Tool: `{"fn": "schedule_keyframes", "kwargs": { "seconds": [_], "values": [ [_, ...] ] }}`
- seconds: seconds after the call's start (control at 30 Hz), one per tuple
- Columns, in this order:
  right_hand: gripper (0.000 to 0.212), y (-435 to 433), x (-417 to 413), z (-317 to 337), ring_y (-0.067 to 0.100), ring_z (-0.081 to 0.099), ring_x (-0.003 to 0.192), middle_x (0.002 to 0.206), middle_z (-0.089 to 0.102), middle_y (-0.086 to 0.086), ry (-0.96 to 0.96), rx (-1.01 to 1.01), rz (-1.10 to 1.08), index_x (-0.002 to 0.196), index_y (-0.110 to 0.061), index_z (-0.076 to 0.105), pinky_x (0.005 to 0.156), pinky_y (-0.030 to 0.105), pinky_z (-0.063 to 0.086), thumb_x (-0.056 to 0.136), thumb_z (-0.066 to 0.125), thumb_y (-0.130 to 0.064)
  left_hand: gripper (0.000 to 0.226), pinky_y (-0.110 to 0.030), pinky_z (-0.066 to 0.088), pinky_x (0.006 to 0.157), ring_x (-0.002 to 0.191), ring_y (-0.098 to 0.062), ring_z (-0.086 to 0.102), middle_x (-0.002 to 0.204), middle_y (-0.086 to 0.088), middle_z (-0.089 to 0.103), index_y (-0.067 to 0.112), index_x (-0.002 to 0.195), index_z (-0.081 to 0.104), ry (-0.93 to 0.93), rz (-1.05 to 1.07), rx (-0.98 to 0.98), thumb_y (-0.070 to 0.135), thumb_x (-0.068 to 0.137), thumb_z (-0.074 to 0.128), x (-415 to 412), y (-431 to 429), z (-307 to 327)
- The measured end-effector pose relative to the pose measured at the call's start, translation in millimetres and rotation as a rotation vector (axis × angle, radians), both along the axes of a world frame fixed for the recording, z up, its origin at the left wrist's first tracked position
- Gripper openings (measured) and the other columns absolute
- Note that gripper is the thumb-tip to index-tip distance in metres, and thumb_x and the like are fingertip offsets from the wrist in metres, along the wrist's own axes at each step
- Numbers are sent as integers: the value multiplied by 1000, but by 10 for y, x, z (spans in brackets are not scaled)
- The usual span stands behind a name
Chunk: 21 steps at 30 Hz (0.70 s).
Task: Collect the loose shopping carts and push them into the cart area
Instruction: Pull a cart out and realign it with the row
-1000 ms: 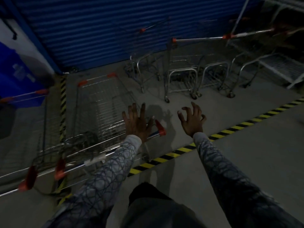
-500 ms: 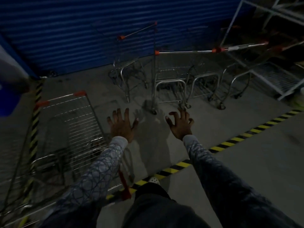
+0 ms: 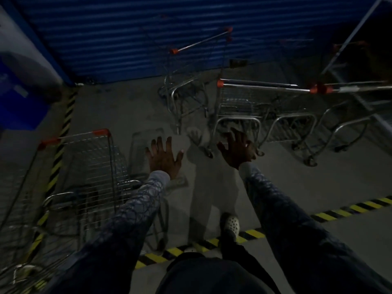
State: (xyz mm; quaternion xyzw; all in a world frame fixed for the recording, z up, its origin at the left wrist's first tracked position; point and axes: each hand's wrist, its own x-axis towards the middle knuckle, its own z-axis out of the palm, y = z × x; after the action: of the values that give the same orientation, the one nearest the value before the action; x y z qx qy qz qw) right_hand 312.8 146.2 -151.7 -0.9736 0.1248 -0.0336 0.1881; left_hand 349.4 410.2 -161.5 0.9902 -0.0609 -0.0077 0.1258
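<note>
My left hand [image 3: 164, 157] and my right hand [image 3: 237, 150] are stretched out in front of me, fingers spread, holding nothing. A wire shopping cart [image 3: 91, 166] with orange corner caps stands to the left of my left arm, apart from the hand. Ahead stands a single cart [image 3: 186, 90] with an orange-capped handle near the blue shutter. To its right is a row of nested carts [image 3: 265, 102] whose handle bar with orange ends runs rightward. My right hand hovers in front of that row's lower frame.
A blue roller shutter [image 3: 148, 28] closes off the back. Yellow-black floor tape [image 3: 350, 209] crosses under my feet, and another strip [image 3: 63, 132] runs along the left. A metal rack frame [image 3: 350, 39] stands at the far right. My shoe [image 3: 230, 224] is on the tape.
My left hand has let go of the left cart's handle. I have stepped forward over the tape, so the left cart has slid back beside me and the nested carts are closer.
</note>
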Motion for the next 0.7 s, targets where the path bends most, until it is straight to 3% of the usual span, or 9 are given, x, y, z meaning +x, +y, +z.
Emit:
{"fn": "schedule_keyframes", "kwargs": {
  "seconds": [0.13,0.3,0.47,0.6,0.7],
  "values": [
    [49,-335,590,-12,38,21,146,158,31,12,-33,69,82,142,-25,49,112,61,21,100,50,-51,79,-54,1,120,151,-37,12,165,-14,17,22,158,26,39,48,24,68,94,28,452,-357,58],
    [67,-763,1345,-1,41,34,138,146,45,18,-25,82,143,134,-22,58,110,57,30,90,36,-67,74,-54,0,120,152,-36,10,166,-14,14,22,159,23,31,114,38,62,99,38,1071,-817,147],
    [59,-986,2256,156,47,49,124,136,54,25,-173,33,286,124,-8,64,105,49,38,94,45,-54,74,-58,3,120,151,-37,12,165,-16,16,22,158,24,19,142,43,60,97,43,1720,-1187,265],
    [60,-996,3018,197,46,43,131,143,47,26,-165,102,360,125,-9,62,108,53,38,93,45,-56,76,-58,3,120,151,-37,12,165,-16,16,22,158,24,2,124,60,61,96,45,2414,-1448,386],
    [57,-970,3704,210,45,42,132,147,44,22,-188,57,337,133,-9,58,111,48,35,93,53,-49,77,-57,3,120,152,-37,10,166,-15,14,22,160,19,-10,84,81,61,97,41,3158,-1636,462]
  ]
}}
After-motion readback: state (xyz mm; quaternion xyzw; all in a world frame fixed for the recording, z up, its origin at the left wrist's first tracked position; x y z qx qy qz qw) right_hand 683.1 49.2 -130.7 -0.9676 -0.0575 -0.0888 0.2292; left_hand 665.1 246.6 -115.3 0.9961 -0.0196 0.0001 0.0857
